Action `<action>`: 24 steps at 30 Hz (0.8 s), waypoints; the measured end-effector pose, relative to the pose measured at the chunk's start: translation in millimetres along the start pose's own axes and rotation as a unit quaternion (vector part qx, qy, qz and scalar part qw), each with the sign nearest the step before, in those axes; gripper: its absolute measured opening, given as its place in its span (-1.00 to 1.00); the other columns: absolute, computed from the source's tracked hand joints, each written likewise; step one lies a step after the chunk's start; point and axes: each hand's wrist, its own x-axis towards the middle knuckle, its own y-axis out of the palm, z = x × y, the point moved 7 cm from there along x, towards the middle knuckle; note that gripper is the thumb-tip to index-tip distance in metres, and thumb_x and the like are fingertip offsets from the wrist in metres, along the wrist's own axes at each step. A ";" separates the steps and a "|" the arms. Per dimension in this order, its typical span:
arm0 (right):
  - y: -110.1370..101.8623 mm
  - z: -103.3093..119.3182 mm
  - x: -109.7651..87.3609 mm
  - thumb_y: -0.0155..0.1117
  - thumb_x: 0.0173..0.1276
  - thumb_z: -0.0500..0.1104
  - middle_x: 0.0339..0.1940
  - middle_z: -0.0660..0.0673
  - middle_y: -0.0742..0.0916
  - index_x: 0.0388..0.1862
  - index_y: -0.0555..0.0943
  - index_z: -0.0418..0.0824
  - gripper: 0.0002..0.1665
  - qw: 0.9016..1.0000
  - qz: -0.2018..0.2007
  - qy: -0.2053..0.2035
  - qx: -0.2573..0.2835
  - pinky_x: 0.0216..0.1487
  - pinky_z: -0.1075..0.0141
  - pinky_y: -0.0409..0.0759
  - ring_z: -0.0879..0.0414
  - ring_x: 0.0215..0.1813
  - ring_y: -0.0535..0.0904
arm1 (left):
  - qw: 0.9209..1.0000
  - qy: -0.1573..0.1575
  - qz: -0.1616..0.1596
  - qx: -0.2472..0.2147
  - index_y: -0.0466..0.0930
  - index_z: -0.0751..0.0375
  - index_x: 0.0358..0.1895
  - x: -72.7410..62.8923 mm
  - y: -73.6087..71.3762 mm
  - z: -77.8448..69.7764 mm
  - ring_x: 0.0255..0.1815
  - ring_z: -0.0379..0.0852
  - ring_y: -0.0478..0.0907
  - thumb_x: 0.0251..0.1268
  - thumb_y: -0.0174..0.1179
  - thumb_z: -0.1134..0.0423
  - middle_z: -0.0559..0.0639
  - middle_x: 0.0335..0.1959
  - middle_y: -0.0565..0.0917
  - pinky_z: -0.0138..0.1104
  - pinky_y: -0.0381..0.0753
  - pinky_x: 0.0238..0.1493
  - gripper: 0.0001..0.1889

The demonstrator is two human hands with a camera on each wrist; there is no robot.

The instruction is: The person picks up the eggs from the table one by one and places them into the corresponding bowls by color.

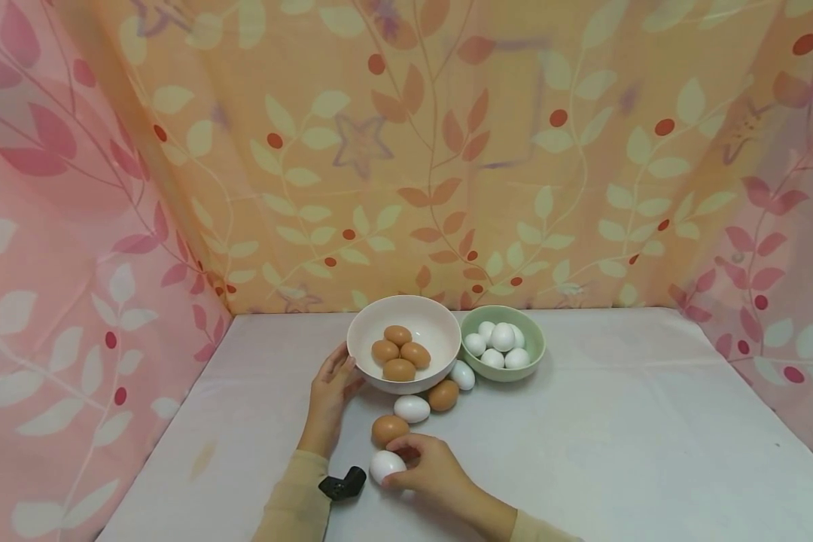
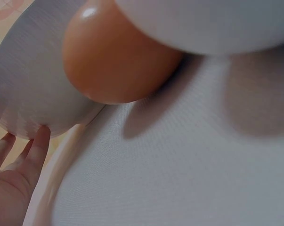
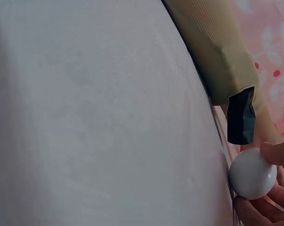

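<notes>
My left hand (image 1: 333,389) rests its fingertips on the outer left wall of the large white bowl (image 1: 440,317); the left wrist view shows the fingers (image 2: 36,153) fairly straight against it. Several brown eggs (image 1: 399,369) lie inside that bowl. Near the front, my right hand (image 1: 430,470) pinches a white egg (image 1: 385,468) between thumb and fingers, close over the table. In a slanting row behind it are a brown egg (image 1: 389,430), a white egg (image 1: 412,409), another brown egg (image 1: 443,395) and another white egg (image 1: 462,375) near the bowls.
A smaller green bowl (image 1: 537,348) holding several white eggs (image 1: 502,337) stands just right of the white bowl. A black device (image 1: 343,484) is on the left wrist. White cloth covers the table (image 1: 623,436), with patterned fabric (image 1: 447,150) behind and at both sides.
</notes>
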 end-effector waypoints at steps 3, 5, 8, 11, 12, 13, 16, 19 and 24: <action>0.3 -0.1 1.6 0.61 -0.01 -0.26 -0.17 -0.15 0.78 -0.09 0.70 -0.29 -0.54 1.000 0.003 0.001 -0.001 -0.21 0.46 0.59 0.14 -0.19 0.68 | 1.000 0.001 0.002 -0.002 0.31 0.03 0.47 0.0 0.0 0.1 0.15 -0.22 0.57 0.48 0.14 0.08 0.00 0.49 0.35 -0.33 0.67 0.09 -0.45; 0.5 -0.6 1.9 0.60 -0.01 -0.27 -0.17 -0.16 0.78 -0.09 0.70 -0.31 -0.55 1.000 0.006 0.006 0.000 -0.23 0.47 0.58 0.13 -0.20 0.68 | 1.000 0.003 0.002 -0.003 0.31 0.02 0.47 -0.1 0.0 -0.2 0.17 -0.20 0.57 0.47 0.15 0.07 -0.01 0.49 0.34 -0.33 0.67 0.10 -0.44; 0.4 -1.1 1.7 0.58 -0.01 -0.28 -0.17 -0.18 0.79 -0.08 0.70 -0.33 -0.54 1.000 0.009 0.009 0.001 -0.24 0.48 0.58 0.13 -0.20 0.68 | 1.000 0.002 0.001 -0.002 0.31 0.02 0.47 -0.6 -0.5 -0.3 0.18 -0.18 0.56 0.47 0.15 0.06 -0.01 0.49 0.35 -0.31 0.67 0.12 -0.44; 0.1 -1.6 1.3 0.58 -0.01 -0.29 -0.17 -0.19 0.79 -0.08 0.70 -0.35 -0.54 1.000 0.012 0.010 0.001 -0.24 0.48 0.59 0.13 -0.21 0.68 | 1.000 -0.001 0.000 0.001 0.31 0.01 0.47 -0.8 -0.7 0.2 0.21 -0.15 0.55 0.48 0.14 0.07 -0.01 0.50 0.34 -0.29 0.66 0.15 -0.45; -0.1 -1.7 1.2 0.58 -0.01 -0.30 -0.16 -0.19 0.79 -0.08 0.70 -0.35 -0.55 1.000 0.013 0.010 0.002 -0.23 0.48 0.59 0.12 -0.20 0.68 | 1.000 -0.002 0.000 0.003 0.31 0.02 0.48 -0.8 -0.7 0.4 0.22 -0.14 0.55 0.48 0.14 0.07 0.00 0.50 0.34 -0.27 0.66 0.16 -0.45; -0.3 -2.0 0.7 0.58 -0.01 -0.30 -0.16 -0.19 0.79 -0.08 0.70 -0.35 -0.55 1.000 0.014 0.011 0.003 -0.23 0.48 0.59 0.12 -0.20 0.69 | 1.000 -0.002 0.000 0.004 0.30 0.02 0.48 -0.8 -0.7 0.6 0.24 -0.13 0.54 0.48 0.13 0.07 0.00 0.51 0.33 -0.26 0.65 0.17 -0.45; -1.4 -2.5 -1.0 0.57 -0.01 -0.30 -0.14 -0.20 0.79 -0.08 0.70 -0.34 -0.55 1.000 0.015 0.015 0.008 -0.22 0.48 0.59 0.09 -0.16 0.70 | 1.000 -0.003 0.002 0.008 0.29 0.02 0.48 -0.7 -0.5 1.1 0.28 -0.07 0.52 0.49 0.13 0.07 0.01 0.51 0.32 -0.22 0.63 0.21 -0.44; -2.7 -3.1 -2.9 0.56 -0.01 -0.30 -0.14 -0.20 0.79 -0.08 0.71 -0.33 -0.56 0.999 0.018 0.020 0.020 -0.23 0.48 0.60 0.07 -0.15 0.71 | 1.000 -0.002 0.002 0.010 0.29 0.01 0.49 -0.7 -0.4 0.8 0.30 -0.03 0.50 0.49 0.13 0.06 0.01 0.52 0.31 -0.20 0.62 0.24 -0.43; -6.9 -3.0 -5.5 0.55 0.00 -0.31 -0.12 -0.20 0.79 -0.06 0.71 -0.33 -0.55 0.999 0.022 0.026 0.032 -0.25 0.48 0.60 0.05 -0.15 0.72 | 1.000 -0.002 0.002 0.010 0.28 0.00 0.49 -0.6 -0.1 -0.3 0.33 -0.02 0.49 0.48 0.13 0.05 0.00 0.52 0.31 -0.19 0.61 0.25 -0.43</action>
